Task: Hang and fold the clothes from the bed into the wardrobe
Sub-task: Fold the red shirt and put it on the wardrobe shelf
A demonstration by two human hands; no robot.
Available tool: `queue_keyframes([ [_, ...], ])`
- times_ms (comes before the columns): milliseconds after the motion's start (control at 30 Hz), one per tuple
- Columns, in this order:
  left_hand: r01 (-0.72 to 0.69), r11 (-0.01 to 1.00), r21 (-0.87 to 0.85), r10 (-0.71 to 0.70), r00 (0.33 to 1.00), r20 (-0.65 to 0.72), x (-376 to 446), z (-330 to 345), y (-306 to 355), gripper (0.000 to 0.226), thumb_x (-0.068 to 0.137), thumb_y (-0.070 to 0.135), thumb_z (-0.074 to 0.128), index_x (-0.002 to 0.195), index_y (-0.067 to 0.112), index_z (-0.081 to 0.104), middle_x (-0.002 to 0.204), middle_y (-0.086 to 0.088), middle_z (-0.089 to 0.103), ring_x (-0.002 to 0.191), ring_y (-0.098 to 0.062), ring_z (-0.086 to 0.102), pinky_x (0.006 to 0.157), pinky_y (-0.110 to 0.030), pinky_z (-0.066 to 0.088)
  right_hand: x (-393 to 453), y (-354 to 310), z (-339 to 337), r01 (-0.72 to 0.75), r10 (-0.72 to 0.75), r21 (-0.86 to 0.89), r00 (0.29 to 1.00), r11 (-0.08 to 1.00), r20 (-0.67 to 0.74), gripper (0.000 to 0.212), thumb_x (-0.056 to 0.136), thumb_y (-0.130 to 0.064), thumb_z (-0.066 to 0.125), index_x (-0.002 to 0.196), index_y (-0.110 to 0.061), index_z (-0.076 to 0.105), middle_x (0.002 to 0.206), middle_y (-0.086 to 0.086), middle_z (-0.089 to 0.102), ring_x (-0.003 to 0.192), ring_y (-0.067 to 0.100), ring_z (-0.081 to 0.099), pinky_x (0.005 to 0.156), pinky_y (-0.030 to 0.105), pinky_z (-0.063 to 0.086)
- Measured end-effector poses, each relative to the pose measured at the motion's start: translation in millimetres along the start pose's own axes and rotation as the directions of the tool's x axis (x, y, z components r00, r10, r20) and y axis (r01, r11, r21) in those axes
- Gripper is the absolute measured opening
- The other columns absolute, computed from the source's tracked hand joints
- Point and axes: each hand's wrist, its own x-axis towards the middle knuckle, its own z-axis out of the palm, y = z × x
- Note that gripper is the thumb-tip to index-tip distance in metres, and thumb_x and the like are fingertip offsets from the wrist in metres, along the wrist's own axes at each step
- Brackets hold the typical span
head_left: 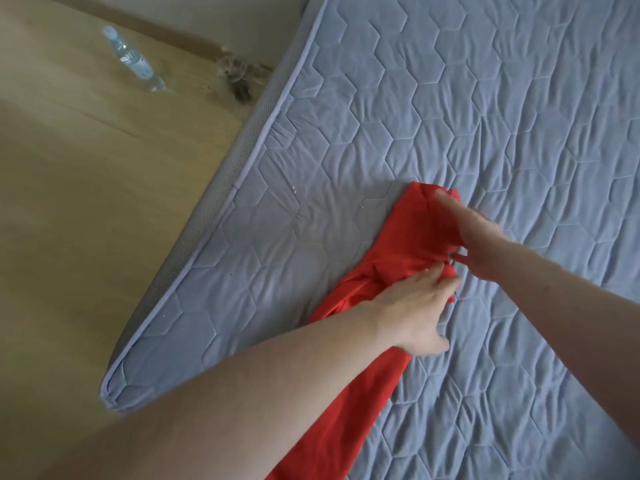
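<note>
On blue quilted mattress (450, 98), crumpled red garment (391, 244)

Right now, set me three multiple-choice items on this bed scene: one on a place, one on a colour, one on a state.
1. Where does the plastic bottle lie?
A. on the mattress
B. on the wooden floor
C. on the garment

2. What colour is the garment?
A. red
B. green
C. white

3. How does the garment lie on the mattress?
A. neatly folded
B. on a hanger
C. bunched, unfolded

Answers:
1 B, it lies left of the mattress.
2 A, bright red against grey-blue quilting.
3 C, rumpled under the left hand and right hand.
</note>
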Motion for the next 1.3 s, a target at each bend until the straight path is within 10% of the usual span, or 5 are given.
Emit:
queue_keyframes([
  [167, -0.176, 0.961, -0.213, 0.106, 0.947, -0.302, -42, 11, -4, 0.037, 0.075, 0.012, 0.063, 0.111, 0.019, 0.071, 0.117, 0.002, 0.071, 0.113, -0.019, 0.06, 0.102, -0.037, 0.046, 5, 11, 23, 0.079, -0.122, -0.323, 0.986, 0.943, -0.114, 0.143, 0.048, -0.054, 0.098, 0.16, -0.019, 0.015, 0.155, 0.003, 0.042, 0.138, 0.026, 0.049, 0.111, 0.045, 0.045],
  [367, 0.125, 0.908, -0.399, -0.363, 0.711, -0.602, -106, 16, -71, 0.022, 0.074, 0.009, 0.065, 0.092, 0.023, 0.067, 0.093, 0.01, 0.062, 0.085, -0.01, 0.059, 0.082, -0.03, 0.05, 9, 28, 35, 0.106, -0.134, -0.19, 0.981, 0.976, -0.142, 0.079, 0.067, -0.025, 0.093, 0.137, -0.024, 0.055, 0.123, 0.002, 0.067, 0.107, 0.026, 0.067, 0.088, 0.039, 0.057],
  [767, 0.67, 0.535, -0.516, -0.82, 0.558, -0.125, -219, 70, -124, 0.011, 0.087, 0.019, 0.068, 0.096, 0.022, 0.065, 0.094, 0.007, 0.071, 0.091, -0.016, 0.067, 0.087, -0.028, 0.05, -46, 59, 20, 0.431, -0.451, -0.367, 0.892, 0.824, 0.035, 0.062, 0.083, -0.023, 0.078, 0.137, -0.037, 0.053, 0.111, -0.012, 0.063, 0.104, 0.011, 0.058, 0.09, 0.026, 0.041],
  [1000, 0.668, 0.394, -0.632, -0.869, 0.494, -0.02, -242, 73, -114, 0.008, 0.089, 0.02, 0.065, 0.092, 0.028, 0.067, 0.088, 0.017, 0.065, 0.094, -0.01, 0.061, 0.082, -0.021, 0.04, -145, 83, 43, 0.573, -0.552, -0.494, 0.808, 0.654, 0.205, 0.05, 0.076, -0.031, 0.08, 0.115, -0.041, 0.049, 0.083, -0.018, 0.063, 0.081, 0.014, 0.061, 0.068, 0.024, 0.041],
  [1300, 0.418, 0.094, -0.903, -0.896, 0.432, 0.106, -284, 63, -104, 0.014, 0.098, 0.016, 0.056, 0.094, 0.014, 0.069, 0.089, -0.005, 0.073, 0.077, -0.017, 0.068, 0.069, -0.03, 0.048, -249, 169, 108, 0.688, -0.381, -0.564, 0.724, 0.456, 0.575, 0.075, 0.07, -0.044, 0.071, 0.14, -0.037, 0.047, 0.135, -0.01, 0.06, 0.114, 0.023, 0.066, 0.089, 0.037, 0.054],
])
